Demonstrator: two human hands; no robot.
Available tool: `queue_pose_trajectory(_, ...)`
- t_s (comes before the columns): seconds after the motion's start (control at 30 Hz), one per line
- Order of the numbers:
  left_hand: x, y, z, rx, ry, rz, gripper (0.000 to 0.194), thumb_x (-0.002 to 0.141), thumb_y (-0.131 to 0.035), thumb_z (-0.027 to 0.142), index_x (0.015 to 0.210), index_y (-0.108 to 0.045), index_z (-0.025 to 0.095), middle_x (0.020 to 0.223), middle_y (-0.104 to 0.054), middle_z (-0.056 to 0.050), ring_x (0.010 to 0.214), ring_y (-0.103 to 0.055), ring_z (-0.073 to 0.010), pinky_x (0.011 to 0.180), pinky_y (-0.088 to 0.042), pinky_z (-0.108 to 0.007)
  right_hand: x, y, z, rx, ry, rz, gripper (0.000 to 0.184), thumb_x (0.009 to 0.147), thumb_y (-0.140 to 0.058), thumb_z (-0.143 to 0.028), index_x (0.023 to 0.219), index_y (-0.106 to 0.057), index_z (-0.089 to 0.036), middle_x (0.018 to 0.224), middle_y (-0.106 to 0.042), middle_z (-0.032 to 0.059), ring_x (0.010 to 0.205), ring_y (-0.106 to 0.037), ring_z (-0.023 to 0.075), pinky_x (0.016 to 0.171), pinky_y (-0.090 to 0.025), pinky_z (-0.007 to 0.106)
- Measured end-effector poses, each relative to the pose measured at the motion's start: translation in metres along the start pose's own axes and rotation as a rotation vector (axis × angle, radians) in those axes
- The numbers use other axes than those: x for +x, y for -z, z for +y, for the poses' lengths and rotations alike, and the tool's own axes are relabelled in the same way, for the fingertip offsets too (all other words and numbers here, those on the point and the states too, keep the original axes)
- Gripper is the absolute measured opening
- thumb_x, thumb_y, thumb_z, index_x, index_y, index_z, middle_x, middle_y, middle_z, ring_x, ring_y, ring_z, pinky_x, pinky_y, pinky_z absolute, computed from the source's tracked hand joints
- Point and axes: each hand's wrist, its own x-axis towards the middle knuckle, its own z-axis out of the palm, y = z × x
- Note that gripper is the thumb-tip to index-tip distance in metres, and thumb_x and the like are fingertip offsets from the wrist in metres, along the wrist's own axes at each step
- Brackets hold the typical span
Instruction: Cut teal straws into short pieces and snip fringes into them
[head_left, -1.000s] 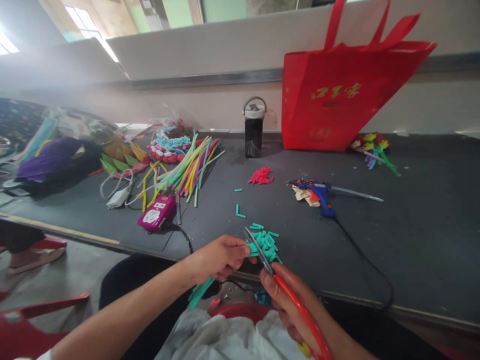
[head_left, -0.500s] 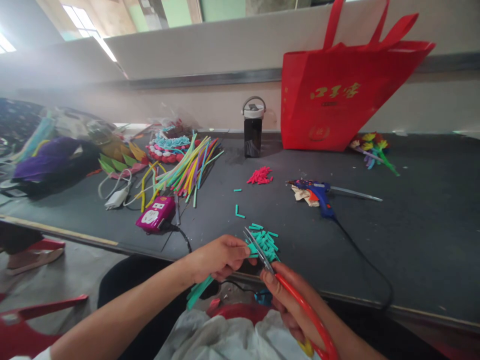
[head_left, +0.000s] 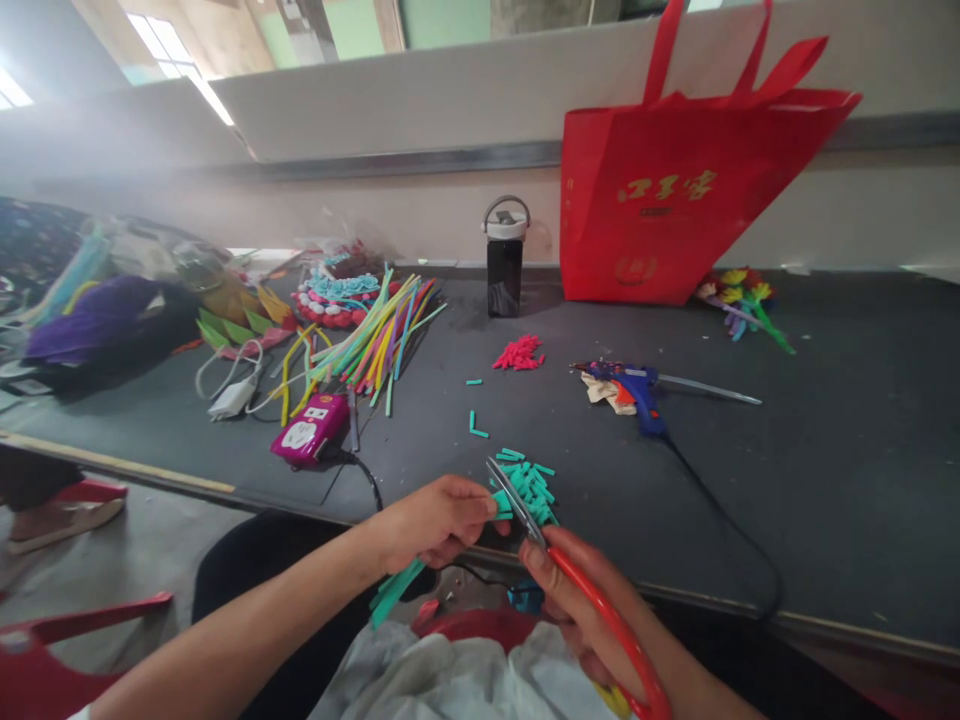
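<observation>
A bundle of thin teal strips (head_left: pixel 397 592) is pinched in my left hand (head_left: pixel 439 520). Its long ends hang out below my palm, and its short ends poke past my thumb and fingertips. My right hand (head_left: pixel 574 580) is closed round the red handles of a pair of scissors (head_left: pixel 609 610). The metal blades point up and to the left, close beside the strip ends at my left fingertips. Just behind the blades, a pile of short teal pieces (head_left: pixel 534 488) lies at the table's near edge. A few loose teal pieces (head_left: pixel 478 432) are scattered farther back.
On the dark table (head_left: pixel 847 450) lie a heap of pink pieces (head_left: pixel 520 353), a blue glue gun (head_left: pixel 637 390) with its cord, colourful long strips (head_left: pixel 397 335) and a magenta box (head_left: pixel 311 430). A black bottle (head_left: pixel 505 270) and a red bag (head_left: pixel 675 210) stand behind.
The scissor blades look slightly more closed together beside the strip ends. Both hands stay in nearly the same place, and the view has shifted a little.
</observation>
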Motion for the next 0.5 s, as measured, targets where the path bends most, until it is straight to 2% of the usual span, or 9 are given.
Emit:
queue_pose_trajectory(0.1, -0.001, 0.006, 0.0, -0.045, -0.035, 0.048, 0.048, 0.072, -0.067, 0.058, 0.09, -0.061, 0.014, 0.051, -0.028, 0.012, 0.035, -0.017, -0.0016, 0.032, -0.011, -0.017, -0.003, 0.001, -0.001, -0.005, -0.042, -0.002, 0.057, 0.075, -0.051, -0.078, 0.093, -0.048, -0.024, 0.055, -0.033, -0.0122, 0.033, -0.021, -0.0001, 0.031, -0.019, 0.011)
queue_pose_trajectory(0.2, -0.001, 0.019, 0.004, -0.093, -0.147, 0.171, 0.043, 0.075, -0.066, 0.055, 0.09, -0.058, 0.015, 0.053, -0.025, 0.012, 0.037, -0.017, -0.0019, 0.033, -0.012, -0.016, -0.008, 0.004, -0.003, 0.008, -0.089, 0.011, 0.055, 0.076, -0.053, -0.074, 0.102, -0.051, -0.025, 0.062, -0.043, -0.0098, 0.035, -0.029, 0.0008, 0.031, -0.026, 0.01)
queue_pose_trajectory(0.33, 0.009, 0.04, 0.015, -0.129, -0.27, 0.271, 0.035, 0.078, -0.063, 0.049, 0.087, -0.055, 0.016, 0.056, -0.028, 0.01, 0.038, -0.021, -0.0025, 0.034, -0.015, -0.016, -0.012, 0.011, -0.006, 0.022, -0.085, -0.047, 0.049, 0.079, -0.055, -0.067, 0.103, -0.051, -0.025, 0.061, -0.045, -0.0098, 0.035, -0.033, 0.0015, 0.031, -0.031, 0.01)
queue_pose_trajectory(0.43, 0.024, 0.051, 0.023, -0.075, -0.301, 0.304, 0.03, 0.08, -0.06, 0.046, 0.084, -0.052, 0.017, 0.058, -0.033, 0.009, 0.038, -0.022, -0.0031, 0.035, -0.016, -0.017, -0.013, 0.018, -0.008, -0.04, -0.033, -0.058, 0.047, 0.081, -0.055, -0.065, 0.106, -0.048, -0.026, 0.058, -0.046, -0.0108, 0.033, -0.033, 0.001, 0.031, -0.031, 0.01)
queue_pose_trajectory(0.5, 0.034, 0.055, 0.028, 0.044, -0.306, 0.376, 0.029, 0.083, -0.053, 0.046, 0.083, -0.052, 0.017, 0.058, -0.039, 0.008, 0.038, -0.023, -0.0041, 0.036, -0.017, -0.019, -0.013, 0.022, -0.01, -0.099, -0.013, -0.03, 0.048, 0.082, -0.052, -0.064, 0.111, -0.045, -0.027, 0.058, -0.048, -0.0104, 0.032, -0.035, 0.0018, 0.031, -0.031, 0.01)
